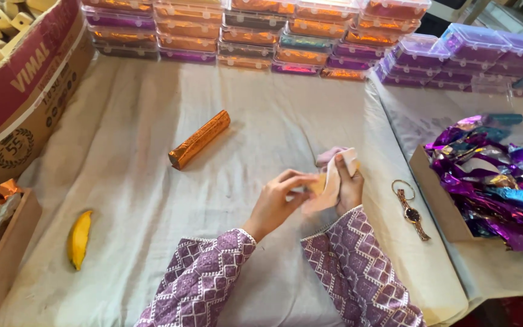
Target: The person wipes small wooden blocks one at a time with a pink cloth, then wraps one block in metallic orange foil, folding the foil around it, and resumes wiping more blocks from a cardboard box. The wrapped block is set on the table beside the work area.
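Holding pale wrapper (333, 175) in right hand (350, 189), fingers closed; left hand (276, 201) pinching small tan block (318, 183) against it. One orange foil roll (200, 139), one banana (79, 238), one wristwatch (411, 211) on surface (152, 181).

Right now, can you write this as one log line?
left hand: touching small tan block | right hand: holding pale thin wrapper sheet | table: white cloth

Single head-worn view — steeply down, close over the cloth-covered table (152, 181) — stacked boxes (255, 36) beyond.

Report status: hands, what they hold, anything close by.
Left hand and right hand together grip a pale wrapper around a small yellowish block. Wristwatch lies right of them; orange foil roll farther off.
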